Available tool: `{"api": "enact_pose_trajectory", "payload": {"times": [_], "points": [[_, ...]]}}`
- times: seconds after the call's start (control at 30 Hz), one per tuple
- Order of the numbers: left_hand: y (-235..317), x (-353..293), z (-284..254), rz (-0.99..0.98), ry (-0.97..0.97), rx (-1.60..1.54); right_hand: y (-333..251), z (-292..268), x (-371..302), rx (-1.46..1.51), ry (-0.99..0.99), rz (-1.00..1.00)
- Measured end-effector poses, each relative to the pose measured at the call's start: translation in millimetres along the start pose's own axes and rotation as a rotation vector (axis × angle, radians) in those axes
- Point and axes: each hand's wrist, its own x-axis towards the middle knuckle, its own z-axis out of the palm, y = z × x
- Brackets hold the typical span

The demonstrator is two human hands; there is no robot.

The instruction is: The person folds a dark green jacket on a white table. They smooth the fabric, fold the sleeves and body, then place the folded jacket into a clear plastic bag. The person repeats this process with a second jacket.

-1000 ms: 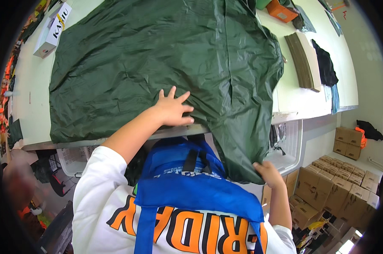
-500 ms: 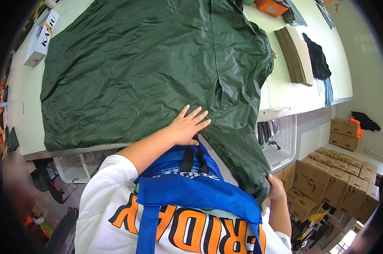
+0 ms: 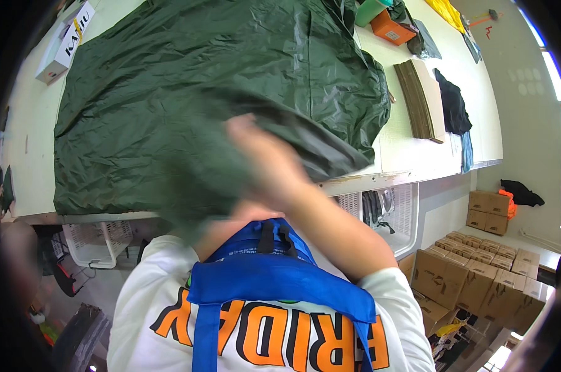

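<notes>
A large dark green raincoat (image 3: 138, 124) of shiny, wrinkled fabric lies spread over the white table. Its sleeve (image 3: 209, 170) is folded across the body toward the left, with the loose end blurred above my left forearm. My right hand (image 3: 262, 155), smeared by motion, reaches over to the left and grips the sleeve. Beneath it, my left hand (image 3: 252, 211) is mostly covered by the sleeve and my right arm. Its fingers are hidden.
On the table (image 3: 386, 180) stand a white box (image 3: 63, 49) at far left, an orange box (image 3: 392, 31), a stack of cardboard (image 3: 420, 102) and black cloth (image 3: 454, 102) at right. White baskets (image 3: 97, 242) sit below the edge. Cartons (image 3: 466, 279) are piled at lower right.
My right hand has swung the sleeve from the lower right up and across to the left. The left hand, earlier flat on the raincoat, has drawn back toward me and under the sleeve.
</notes>
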Motion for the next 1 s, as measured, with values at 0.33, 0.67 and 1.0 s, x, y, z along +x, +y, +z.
{"api": "enact_pose_trajectory", "payload": {"times": [0.33, 0.67, 1.0], "points": [[27, -4, -12, -0.742, 0.548, -2.156, -78, -293, -81, -1.895, 0.742, -0.459], [34, -20, -2, -0.936, 0.858, -2.155, -129, -379, -23, -1.956, 0.585, -0.204], [-11, -147, -46, -0.959, 0.702, -1.016, -90, -308, -1, -2.071, 0.802, -0.480]]}}
